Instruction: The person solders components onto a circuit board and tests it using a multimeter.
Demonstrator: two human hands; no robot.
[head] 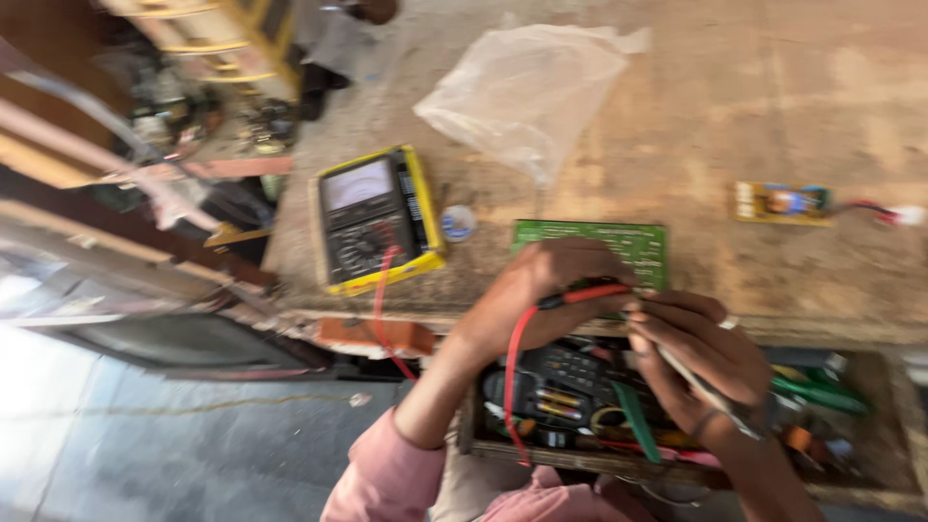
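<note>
The left hand is closed around a red test probe, its fingers curled over the handle so that the probe lies almost level, its long axis running left to right with the tip end pointing toward the other hand. The probe's red lead loops down from the back of that grip and hangs in front of an open drawer full of tools and odd parts. The right hand sits just beside the probe tip, its fingers pinched together on a thin pale rod-like tool that slants down and to the right across the palm; the picture is too blurred to tell what the tool is. Both hands hover at the front edge of the wooden bench, and the green circuit board lies flat on it directly behind them, partly hidden by the left knuckles, long side parallel to the bench edge. The left hand is the nearer to the board. To the left stands a yellow-cased meter with a second red lead trailing off its face. Farther back lie a crumpled clear plastic bag and, well apart to the right, a small board with wires.
</note>
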